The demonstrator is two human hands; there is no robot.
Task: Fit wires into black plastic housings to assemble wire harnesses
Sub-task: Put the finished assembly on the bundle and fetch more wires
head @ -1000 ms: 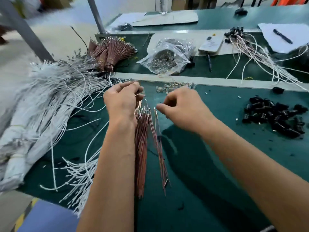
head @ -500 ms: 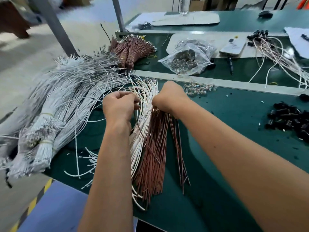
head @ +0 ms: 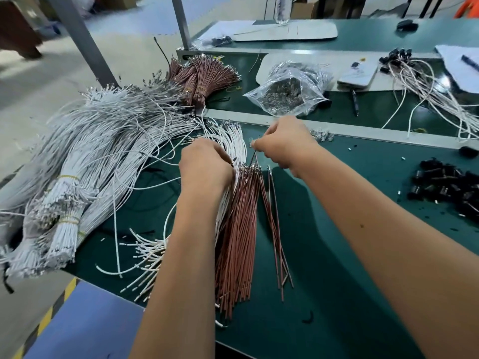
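A loose bundle of brown wires (head: 237, 234) lies lengthwise on the green mat (head: 324, 268), with white wires (head: 230, 141) beside it on the left. My left hand (head: 204, 167) grips the top of these wires, fingers curled. My right hand (head: 282, 141) pinches the metal tip of a single brown wire above the bundle. A few separate brown wires (head: 277, 229) lie just right of the bundle. A heap of black plastic housings (head: 451, 187) sits at the right edge, apart from both hands.
Big bundles of white wires (head: 85, 164) cover the left side. Tied brown wire bundles (head: 204, 73) and a clear bag of metal terminals (head: 287, 92) lie beyond a pale rail. Finished white harnesses (head: 425, 92), a phone (head: 359, 73) and a pen (head: 355, 102) are at the far right.
My right hand has lifted off the brown bundle and moved right, now pinching one wire tip. The view has shifted, and my left hand stays on the wire tops.
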